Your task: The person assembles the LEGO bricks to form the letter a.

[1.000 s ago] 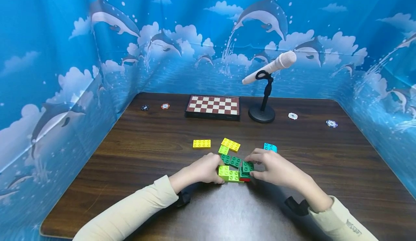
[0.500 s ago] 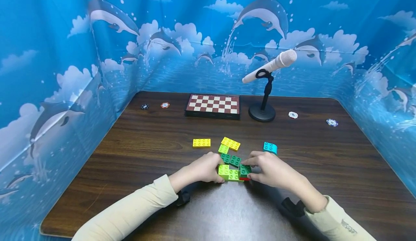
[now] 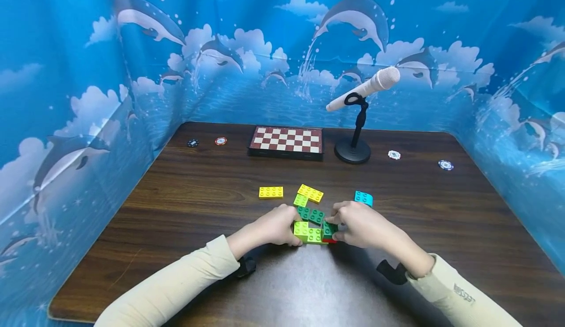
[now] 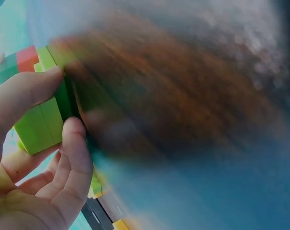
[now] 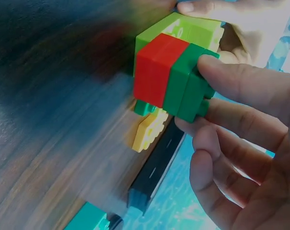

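Green bricks (image 5: 182,85) sit pinched in the right hand (image 3: 363,224); the left hand (image 3: 277,225) grips lime bricks (image 3: 301,231), far from the side edges of the table (image 3: 194,189).

Left hand (image 3: 280,225) and right hand (image 3: 359,223): pinch grip, facing each other, slightly apart.
Both forearms enter from the lower corners of the head view and converge, the left forearm (image 3: 169,285) angled up and rightward, the right forearm (image 3: 461,292) up and leftward; each is sleeved, with the wrist bare past the cuff. The backs of the hands are uppermost. Left wrist view: left thumb (image 4: 27,91) extended on one side, a fingertip (image 4: 74,129) opposing it, other fingers bent. Right wrist view: right thumb (image 5: 250,84) opposes the fingers across a gap, the outer fingers (image 5: 207,175) curled inward toward the palm.
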`<state>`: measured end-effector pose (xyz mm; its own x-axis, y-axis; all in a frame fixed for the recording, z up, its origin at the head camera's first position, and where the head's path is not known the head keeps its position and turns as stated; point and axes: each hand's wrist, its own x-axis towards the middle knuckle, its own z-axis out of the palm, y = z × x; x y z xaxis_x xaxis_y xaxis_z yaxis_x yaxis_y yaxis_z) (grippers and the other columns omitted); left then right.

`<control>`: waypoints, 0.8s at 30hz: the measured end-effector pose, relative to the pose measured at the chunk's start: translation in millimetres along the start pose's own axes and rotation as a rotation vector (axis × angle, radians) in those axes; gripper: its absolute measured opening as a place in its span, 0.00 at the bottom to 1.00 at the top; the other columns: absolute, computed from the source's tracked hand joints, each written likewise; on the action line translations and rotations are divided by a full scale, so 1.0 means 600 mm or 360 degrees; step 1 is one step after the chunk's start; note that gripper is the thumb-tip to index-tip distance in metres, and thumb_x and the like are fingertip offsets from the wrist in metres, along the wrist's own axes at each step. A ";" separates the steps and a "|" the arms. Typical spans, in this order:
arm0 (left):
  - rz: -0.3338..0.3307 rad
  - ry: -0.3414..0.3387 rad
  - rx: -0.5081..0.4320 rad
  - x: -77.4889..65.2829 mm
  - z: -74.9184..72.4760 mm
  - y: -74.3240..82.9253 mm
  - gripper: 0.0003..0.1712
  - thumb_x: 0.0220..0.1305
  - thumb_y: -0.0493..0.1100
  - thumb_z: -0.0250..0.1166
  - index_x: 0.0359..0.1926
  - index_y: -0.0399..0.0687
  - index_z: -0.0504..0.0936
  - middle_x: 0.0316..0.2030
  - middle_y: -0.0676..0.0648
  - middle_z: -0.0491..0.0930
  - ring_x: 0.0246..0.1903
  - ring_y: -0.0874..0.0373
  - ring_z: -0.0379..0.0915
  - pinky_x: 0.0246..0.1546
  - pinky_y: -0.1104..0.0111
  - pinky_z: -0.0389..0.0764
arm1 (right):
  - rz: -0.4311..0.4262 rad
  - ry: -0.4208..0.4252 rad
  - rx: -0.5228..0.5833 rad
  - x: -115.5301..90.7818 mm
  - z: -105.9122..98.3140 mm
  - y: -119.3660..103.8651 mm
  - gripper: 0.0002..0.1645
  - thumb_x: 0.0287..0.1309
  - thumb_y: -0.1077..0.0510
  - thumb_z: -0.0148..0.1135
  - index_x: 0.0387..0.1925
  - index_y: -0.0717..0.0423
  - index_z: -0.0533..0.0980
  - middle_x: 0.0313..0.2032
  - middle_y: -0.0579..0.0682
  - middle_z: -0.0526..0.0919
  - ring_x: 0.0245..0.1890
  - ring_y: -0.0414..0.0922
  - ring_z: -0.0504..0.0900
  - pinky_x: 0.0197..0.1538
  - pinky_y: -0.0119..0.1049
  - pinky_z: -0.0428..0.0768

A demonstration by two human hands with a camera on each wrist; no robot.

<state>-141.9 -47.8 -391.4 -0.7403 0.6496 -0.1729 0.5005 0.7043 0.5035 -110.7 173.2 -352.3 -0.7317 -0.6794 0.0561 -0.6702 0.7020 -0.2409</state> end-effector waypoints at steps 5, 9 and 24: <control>0.0011 0.0006 0.0005 0.000 0.000 0.001 0.10 0.43 0.45 0.73 0.22 0.49 0.80 0.15 0.58 0.74 0.13 0.65 0.68 0.14 0.74 0.69 | 0.0076 0.0021 0.0052 -0.008 0.008 -0.001 0.20 0.42 0.58 0.70 0.42 0.54 0.81 0.30 0.43 0.75 0.25 0.35 0.70 0.26 0.26 0.71; 0.0000 0.0010 0.0022 -0.002 0.002 0.000 0.10 0.43 0.45 0.74 0.22 0.50 0.80 0.15 0.58 0.74 0.13 0.65 0.67 0.14 0.74 0.69 | 0.0081 -0.0008 0.0198 -0.015 0.014 0.002 0.20 0.45 0.55 0.69 0.44 0.53 0.79 0.36 0.43 0.77 0.29 0.37 0.73 0.29 0.27 0.73; 0.0062 0.0015 0.0023 -0.010 0.003 0.001 0.09 0.43 0.44 0.73 0.24 0.50 0.79 0.17 0.58 0.74 0.14 0.66 0.66 0.15 0.75 0.68 | 0.0110 -0.0127 0.0493 0.069 0.031 0.065 0.17 0.51 0.55 0.65 0.43 0.56 0.79 0.37 0.47 0.82 0.30 0.35 0.77 0.33 0.29 0.75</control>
<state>-136.1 -50.6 -391.6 -0.7246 0.6737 -0.1452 0.5353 0.6829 0.4971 -164.9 168.7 -377.5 -0.7539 -0.6556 -0.0438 -0.5407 0.6569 -0.5255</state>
